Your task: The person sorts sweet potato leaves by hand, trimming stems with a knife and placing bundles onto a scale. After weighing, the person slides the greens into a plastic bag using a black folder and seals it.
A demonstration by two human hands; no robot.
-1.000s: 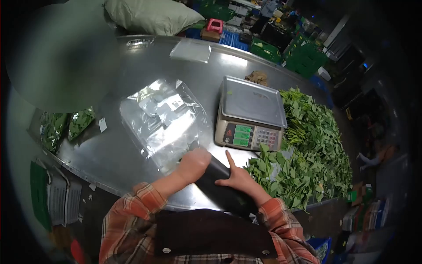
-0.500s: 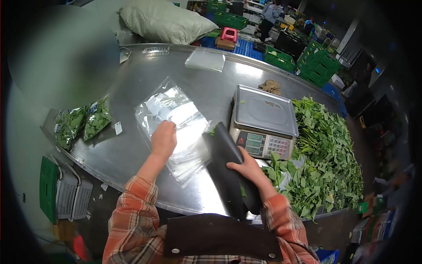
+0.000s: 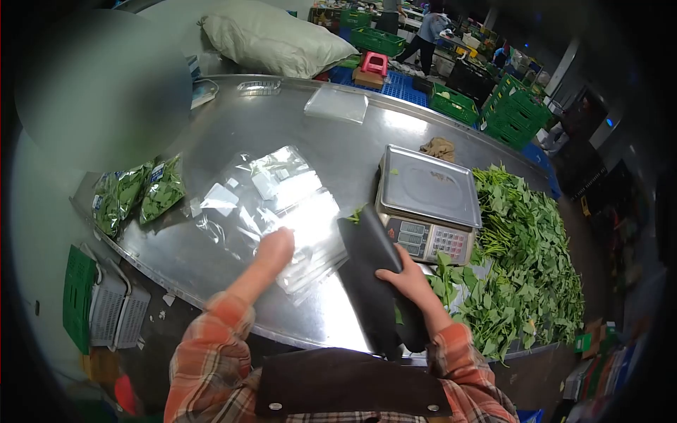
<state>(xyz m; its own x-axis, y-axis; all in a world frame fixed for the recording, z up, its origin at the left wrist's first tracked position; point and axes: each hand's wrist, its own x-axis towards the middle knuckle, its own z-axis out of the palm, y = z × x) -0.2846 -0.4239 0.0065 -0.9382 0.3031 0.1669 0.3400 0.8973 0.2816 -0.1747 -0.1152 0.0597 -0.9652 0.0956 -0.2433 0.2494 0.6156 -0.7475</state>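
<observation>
My left hand (image 3: pixel 275 250) is closed in a pinch at the edge of a clear plastic bag (image 3: pixel 224 201), which spreads out to the left of the stack. Beneath and beside it lies the stack of clear plastic bags (image 3: pixel 310 215), shiny under the light. My right hand (image 3: pixel 409 280) grips a black flexible sheet (image 3: pixel 374 257), folded over into a rough tube and slanting down toward my apron. Green leaves (image 3: pixel 356 213) poke from the sheet's upper end; how much it wraps is hidden. Just beyond my right hand stands a digital scale (image 3: pixel 428 204).
Loose leafy greens (image 3: pixel 529 261) are heaped right of the scale. Two filled bags of greens (image 3: pixel 161 189) lie at the left table edge. A clear flat plastic pack (image 3: pixel 336 104) and a brown cloth (image 3: pixel 438 148) sit farther back, near a large white sack (image 3: pixel 275 39).
My left hand has moved slightly right and toward me, and the top bag has shifted and spread leftward off the stack. My right hand still holds the black sheet.
</observation>
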